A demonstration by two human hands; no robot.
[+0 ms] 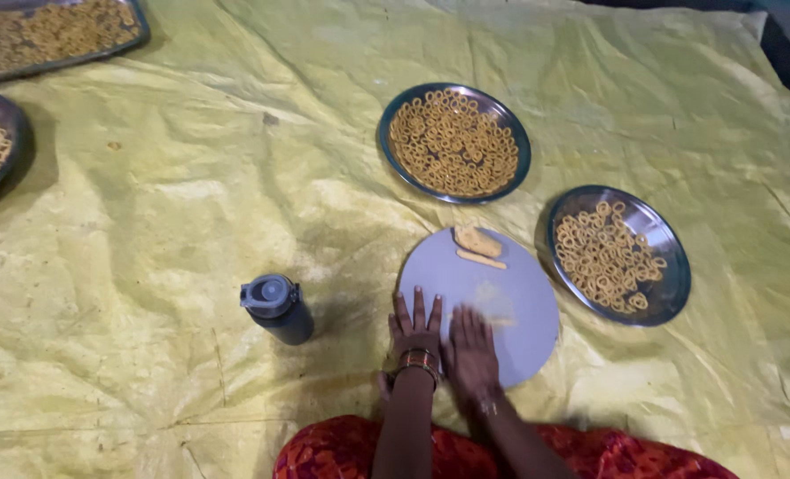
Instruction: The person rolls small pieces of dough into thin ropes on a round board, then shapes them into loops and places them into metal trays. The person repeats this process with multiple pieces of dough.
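Two bare hands are seen from above, laid palm down on a round pale grey board [501, 293] that rests on a crumpled yellow sheet [191, 204]. At the nearest edge, red patterned cloth [342, 452] is draped over the person's lap. The left hand [415, 330], with bangles at the wrist, is placed flat at the board's near left edge, its fingers straight and slightly spread. The right hand [471, 348] is pressed down just beside it, fingers extended and close together; it is blurred, and whether anything lies beneath it cannot be told. To the left of the board, a dark capped bottle [276, 307] is stood upright on the sheet. At the board's far rim, two pieces of tan dough [478, 245] are laid. Further right, a steel plate [670, 275] is partly covered with small fried rings. Beyond the board, a second steel plate [393, 124] is filled with more rings. At the far left, two more trays of rings are cut off by the frame.
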